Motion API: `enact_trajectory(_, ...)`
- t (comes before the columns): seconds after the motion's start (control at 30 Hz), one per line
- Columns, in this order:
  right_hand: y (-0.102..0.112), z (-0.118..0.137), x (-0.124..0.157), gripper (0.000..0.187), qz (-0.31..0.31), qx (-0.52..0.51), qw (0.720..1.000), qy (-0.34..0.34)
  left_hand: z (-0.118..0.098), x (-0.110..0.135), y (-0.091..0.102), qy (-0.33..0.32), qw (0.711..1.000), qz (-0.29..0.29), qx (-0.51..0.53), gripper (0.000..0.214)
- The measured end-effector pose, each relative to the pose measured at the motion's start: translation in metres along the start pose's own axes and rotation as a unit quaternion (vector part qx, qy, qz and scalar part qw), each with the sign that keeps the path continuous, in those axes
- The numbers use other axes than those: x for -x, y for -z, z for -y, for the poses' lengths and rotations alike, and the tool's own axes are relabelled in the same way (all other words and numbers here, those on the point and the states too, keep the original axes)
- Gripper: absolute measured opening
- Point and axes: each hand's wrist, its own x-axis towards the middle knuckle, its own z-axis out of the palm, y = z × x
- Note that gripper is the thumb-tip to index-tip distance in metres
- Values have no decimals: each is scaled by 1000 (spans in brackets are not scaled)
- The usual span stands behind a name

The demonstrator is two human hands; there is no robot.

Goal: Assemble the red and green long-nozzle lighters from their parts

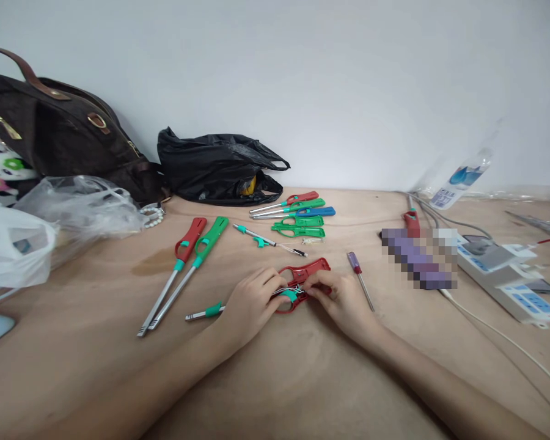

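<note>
A taken-apart red gas lighter lies on the table, its red handle shell (pixel 316 267) exposed. Inside the shell are thin white wires and a teal trigger (pixel 292 296). My left hand (pixel 254 305) is closed round the lighter's front part, thumb and fingers near the trigger; the metal tube (pixel 203 315) with a teal collar sticks out to the left beneath it. At the shell's middle, my right hand (pixel 341 299) pinches thumb and forefinger beside the wires; what is between the fingertips is too small to tell. A screwdriver (pixel 357 269) with a purple handle lies right of that hand.
Whole red (pixel 190 241) and green (pixel 213 238) lighters lie left. Several lighters and green shells (pixel 302 227) lie beyond my hands, near a loose metal tube (pixel 256 235). Behind stand a black plastic bag (pixel 220 165) and a backpack (pixel 73 128); a power strip (pixel 508 287) lies right.
</note>
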Motion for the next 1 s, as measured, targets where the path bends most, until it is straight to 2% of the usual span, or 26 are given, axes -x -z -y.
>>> enact_trajectory(0.23,-3,-2,1,18,4,7,1000,-1,-1,-1,0,19,1000,13,11,4)
enact_trajectory(0.4,-4,-4,2,12,-14,-8,1000,-25,-2,-1,1,30,999,19,20,4)
enact_trajectory(0.73,-3,-8,2,5,-16,-38,998,-51,-2,-1,3,49,997,31,43,16)
enact_trajectory(0.93,3,-10,1,5,12,-33,998,-51,5,-5,24,7,997,58,60,25)
enact_trajectory(1.0,6,-8,0,6,26,0,999,-40,7,-7,36,-10,997,57,60,16)
